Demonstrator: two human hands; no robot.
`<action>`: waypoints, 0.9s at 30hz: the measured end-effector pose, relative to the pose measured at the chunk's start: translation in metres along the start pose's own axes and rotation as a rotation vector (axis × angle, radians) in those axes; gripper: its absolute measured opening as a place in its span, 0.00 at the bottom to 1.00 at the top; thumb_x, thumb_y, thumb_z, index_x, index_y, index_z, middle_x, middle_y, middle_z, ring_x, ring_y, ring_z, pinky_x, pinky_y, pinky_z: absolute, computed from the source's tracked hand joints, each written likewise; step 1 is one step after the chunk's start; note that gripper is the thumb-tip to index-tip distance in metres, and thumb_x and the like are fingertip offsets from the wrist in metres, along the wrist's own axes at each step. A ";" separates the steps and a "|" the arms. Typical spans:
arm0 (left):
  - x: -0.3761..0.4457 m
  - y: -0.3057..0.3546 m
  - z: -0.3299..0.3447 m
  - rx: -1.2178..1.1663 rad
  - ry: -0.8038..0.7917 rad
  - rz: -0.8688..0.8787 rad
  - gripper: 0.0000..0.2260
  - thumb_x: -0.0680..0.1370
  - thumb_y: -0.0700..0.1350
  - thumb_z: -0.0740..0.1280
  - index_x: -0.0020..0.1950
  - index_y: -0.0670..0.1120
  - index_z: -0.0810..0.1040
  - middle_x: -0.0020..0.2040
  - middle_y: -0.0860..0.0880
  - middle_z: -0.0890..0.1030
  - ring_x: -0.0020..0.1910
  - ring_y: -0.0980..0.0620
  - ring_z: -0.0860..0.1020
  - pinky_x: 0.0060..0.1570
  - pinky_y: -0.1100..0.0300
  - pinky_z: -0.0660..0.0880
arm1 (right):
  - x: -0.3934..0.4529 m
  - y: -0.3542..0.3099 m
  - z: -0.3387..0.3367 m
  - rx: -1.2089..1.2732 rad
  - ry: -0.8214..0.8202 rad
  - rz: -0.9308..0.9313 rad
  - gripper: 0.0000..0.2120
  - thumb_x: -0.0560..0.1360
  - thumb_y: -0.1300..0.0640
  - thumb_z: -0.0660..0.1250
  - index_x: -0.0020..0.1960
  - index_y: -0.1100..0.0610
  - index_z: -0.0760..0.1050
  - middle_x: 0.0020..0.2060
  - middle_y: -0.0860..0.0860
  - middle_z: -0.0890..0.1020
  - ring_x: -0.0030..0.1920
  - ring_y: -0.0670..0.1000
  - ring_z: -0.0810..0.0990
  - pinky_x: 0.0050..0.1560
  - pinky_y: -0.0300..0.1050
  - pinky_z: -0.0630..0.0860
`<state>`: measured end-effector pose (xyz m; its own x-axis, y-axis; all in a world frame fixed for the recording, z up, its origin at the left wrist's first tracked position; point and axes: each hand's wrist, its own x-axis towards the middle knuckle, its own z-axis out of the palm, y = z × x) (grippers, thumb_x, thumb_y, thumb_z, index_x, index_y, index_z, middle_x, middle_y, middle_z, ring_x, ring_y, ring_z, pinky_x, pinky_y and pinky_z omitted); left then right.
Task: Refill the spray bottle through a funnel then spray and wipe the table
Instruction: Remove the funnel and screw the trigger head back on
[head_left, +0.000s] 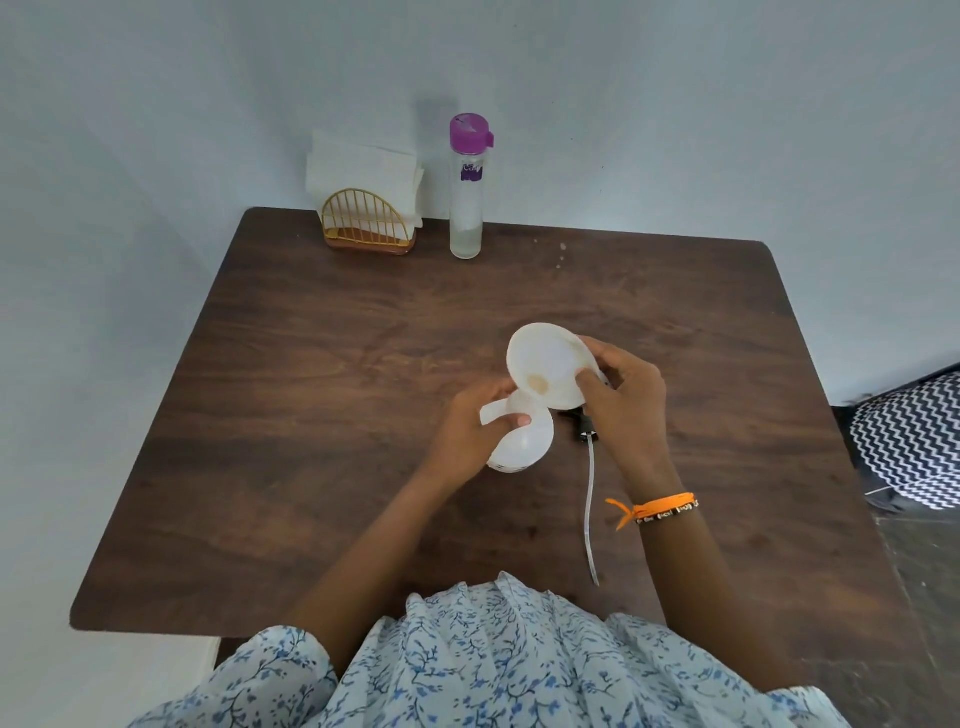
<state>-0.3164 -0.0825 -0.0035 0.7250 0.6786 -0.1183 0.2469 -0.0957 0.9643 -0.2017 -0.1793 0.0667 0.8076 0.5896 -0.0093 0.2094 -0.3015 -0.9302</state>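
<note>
At the centre of the dark brown wood-grain table (322, 374), the person's left hand (470, 434) grips a white rounded plastic spray bottle (524, 444), fingers and thumb curled round its upper part, with the bottle's body leaning toward six o'clock. The right hand (626, 397) pinches the rim of a white, wide-mouthed plastic funnel (545, 364), thumb inside the cone and fingers behind it; the funnel is tilted with its mouth facing the camera, and its narrow end sits right at the bottle's top, at about one o'clock from the bottle. The two hands are close together but on separate things. Just beside the bottle at three o'clock, the black spray head with its clear, long dip tube (590, 488) lies flat on the table, the tube trailing toward six o'clock. At the table's twelve o'clock edge stands a tall, clear, upright bottle with a purple cap (467, 192), liquid low in its base, and at its nine o'clock a gold wire holder with white paper napkins (366, 208). An orange thread bracelet (660, 506) circles the right wrist.
</note>
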 end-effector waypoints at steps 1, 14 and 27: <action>0.000 0.000 0.000 0.004 -0.001 -0.007 0.14 0.72 0.42 0.71 0.55 0.55 0.77 0.52 0.62 0.77 0.50 0.68 0.75 0.47 0.70 0.70 | 0.001 0.001 -0.001 0.030 0.001 0.027 0.17 0.72 0.68 0.61 0.58 0.59 0.79 0.53 0.52 0.82 0.54 0.51 0.79 0.43 0.37 0.78; 0.001 -0.001 -0.001 -0.011 -0.017 -0.031 0.13 0.72 0.42 0.71 0.54 0.56 0.78 0.51 0.61 0.79 0.51 0.63 0.76 0.48 0.68 0.71 | 0.003 -0.005 -0.005 0.091 0.039 0.057 0.16 0.73 0.68 0.61 0.56 0.57 0.79 0.48 0.48 0.81 0.48 0.47 0.77 0.30 0.30 0.73; 0.003 -0.006 0.000 -0.045 -0.008 -0.047 0.16 0.70 0.45 0.72 0.58 0.50 0.79 0.56 0.53 0.81 0.56 0.55 0.77 0.53 0.61 0.74 | 0.004 -0.002 -0.001 0.077 -0.002 -0.002 0.16 0.72 0.69 0.61 0.53 0.55 0.79 0.45 0.43 0.81 0.47 0.42 0.79 0.40 0.31 0.76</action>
<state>-0.3157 -0.0801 -0.0092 0.7183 0.6757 -0.1657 0.2519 -0.0307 0.9673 -0.1983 -0.1776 0.0690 0.8061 0.5917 -0.0076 0.1680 -0.2413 -0.9558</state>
